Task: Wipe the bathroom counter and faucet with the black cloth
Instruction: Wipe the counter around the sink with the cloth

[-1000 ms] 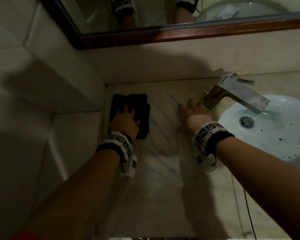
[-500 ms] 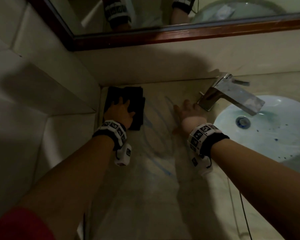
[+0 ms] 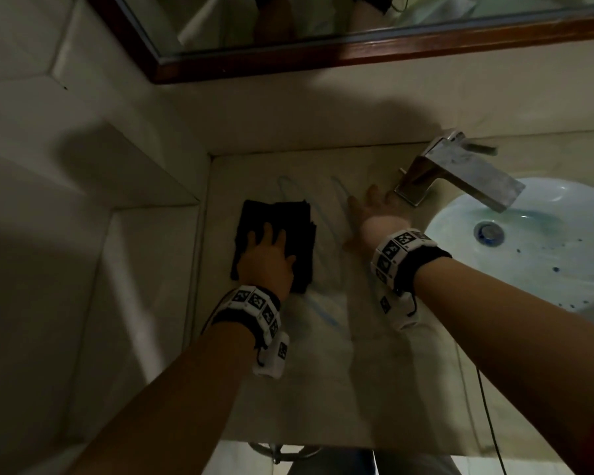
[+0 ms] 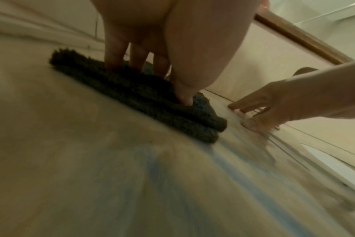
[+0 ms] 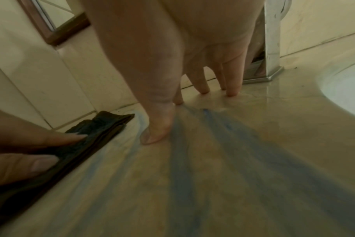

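Observation:
The folded black cloth (image 3: 288, 221) lies on the beige counter (image 3: 323, 371), in its back left part. My left hand (image 3: 266, 258) presses flat on the cloth with straight fingers; the left wrist view shows the fingertips (image 4: 116, 64) sunk into the cloth (image 4: 132, 99). My right hand (image 3: 374, 214) rests flat and spread on the bare counter just left of the chrome faucet (image 3: 460, 169), holding nothing. In the right wrist view its fingers (image 5: 231, 77) touch the wet counter (image 5: 253, 160) in front of the faucet base (image 5: 272, 48), with the cloth (image 5: 95, 133) to the left.
Blue streaks (image 3: 323, 313) run across the counter between my hands. The pale round sink (image 3: 546, 269) with its drain (image 3: 489, 233) is at the right. Tiled walls close the left and back, and a wood-framed mirror (image 3: 357, 60) hangs above.
My left hand has slid the cloth from the back wall toward the front of the counter. The right hand has stayed beside the faucet base.

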Motion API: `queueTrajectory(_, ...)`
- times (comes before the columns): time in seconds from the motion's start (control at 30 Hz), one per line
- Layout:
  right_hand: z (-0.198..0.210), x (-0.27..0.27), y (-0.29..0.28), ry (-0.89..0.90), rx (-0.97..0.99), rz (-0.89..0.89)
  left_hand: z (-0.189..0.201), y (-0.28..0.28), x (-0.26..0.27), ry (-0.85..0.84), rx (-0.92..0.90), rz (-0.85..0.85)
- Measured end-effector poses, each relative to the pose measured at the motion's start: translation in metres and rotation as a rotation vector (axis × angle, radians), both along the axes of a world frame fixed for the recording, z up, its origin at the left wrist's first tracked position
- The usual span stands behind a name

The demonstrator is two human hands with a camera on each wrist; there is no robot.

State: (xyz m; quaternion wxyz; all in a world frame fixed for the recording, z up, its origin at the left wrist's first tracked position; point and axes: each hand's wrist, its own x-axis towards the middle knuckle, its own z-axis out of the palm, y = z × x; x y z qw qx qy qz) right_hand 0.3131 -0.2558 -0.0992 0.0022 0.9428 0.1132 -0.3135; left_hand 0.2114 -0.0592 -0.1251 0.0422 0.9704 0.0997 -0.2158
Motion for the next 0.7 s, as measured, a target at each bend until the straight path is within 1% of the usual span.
queueTrajectory(0.23, 0.005, 0.0, -0.001, 0.009, 0.022, 0.006, 0.0, 0.0, 0.013, 0.009, 0.021, -0.009)
queueTrajectory(0.33, 0.006, 0.0, -0.002, 0.022, 0.032, 0.003, 0.002, 0.0, 0.04, 0.021, 0.046, -0.039)
queueTrajectory(0.43, 0.005, 0.001, -0.002, 0.023, 0.039, 0.005, 0.001, -0.001, 0.08, 0.02, 0.01, -0.019)
queueTrajectory(0.53, 0.003, 0.002, -0.003, 0.018, 0.045, 0.008, -0.001, -0.002, 0.107, 0.051, 0.034, -0.007)
queueTrajectory(0.6, 0.003, 0.002, -0.003, 0.032, 0.047, 0.01, -0.001, -0.004, 0.107, 0.05, 0.031, 0.004)
queueTrajectory(0.7, 0.004, 0.003, -0.004, 0.043, 0.043, -0.001, 0.001, -0.014, 0.078, 0.019, 0.023, -0.038)
